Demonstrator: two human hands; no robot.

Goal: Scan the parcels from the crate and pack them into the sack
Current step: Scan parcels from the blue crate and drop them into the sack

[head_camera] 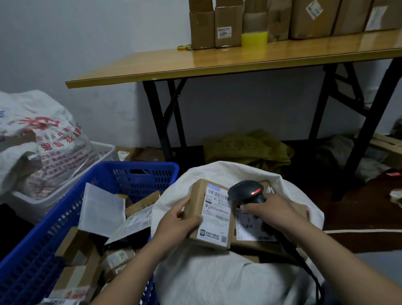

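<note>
The left hand [177, 223] grips a small cardboard parcel [214, 214] by its left side, with the thumb on the label's edge. It holds the parcel just above the open mouth of the white sack [219, 284]. The right hand [270, 209] is closed around the handle of a black scanner [246, 192], whose red light is on, just beside the label. The blue crate [129, 173], with more parcels inside, touches the sack's left side.

I think the scan can fail here, because the scanner's head is very near the label and the thumb may cover some of the print. If the grip loosens, the parcel drops into the sack unscanned. The scanner's cable runs along the sack's right side and could catch on it.

The label shows barcodes, a blue strip, a small logo and a square code, but the text is too small to read.
</note>
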